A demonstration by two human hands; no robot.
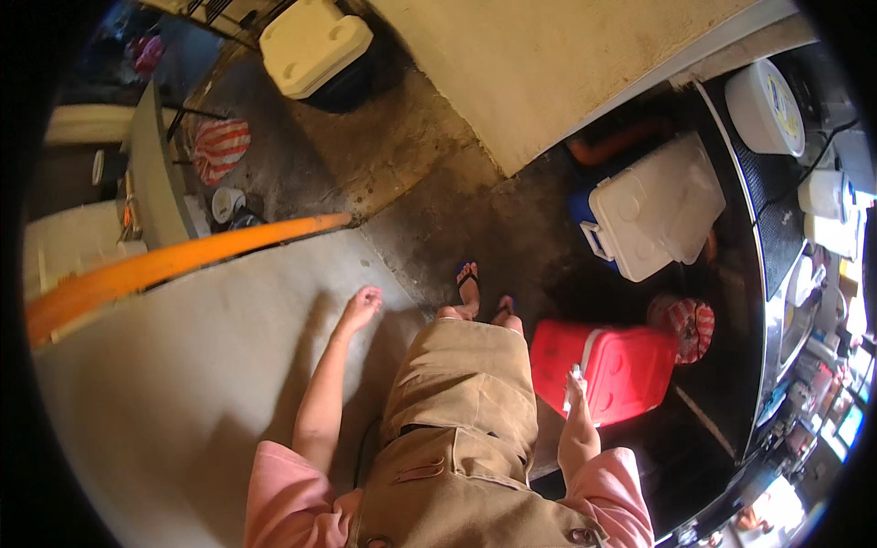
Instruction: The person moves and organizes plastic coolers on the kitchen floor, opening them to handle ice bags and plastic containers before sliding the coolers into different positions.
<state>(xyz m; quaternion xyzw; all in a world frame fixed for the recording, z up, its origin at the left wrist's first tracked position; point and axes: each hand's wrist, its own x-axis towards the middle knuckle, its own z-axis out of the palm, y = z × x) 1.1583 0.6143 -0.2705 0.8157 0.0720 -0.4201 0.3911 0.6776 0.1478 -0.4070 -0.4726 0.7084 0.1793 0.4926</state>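
My right hand (577,388) grips the white handle of a red cooler box (630,373), which hangs beside my right leg. A pale seam runs along the cooler's lid edge, and the lid looks closed. My left hand (363,306) hangs free in front of the grey wall (205,370), its fingers loosely curled around nothing. I wear a tan canvas apron (466,370), and my feet in flip-flops (468,277) are on the concrete floor (438,233).
A translucent lidded bin (651,205) and a red-striped bag (693,332) sit under the counter at right. White tubs (764,109) stand on the counter. Ahead is a cooler with a cream lid (315,48). An orange-edged wall (192,264) borders the left, near another striped bag (220,149).
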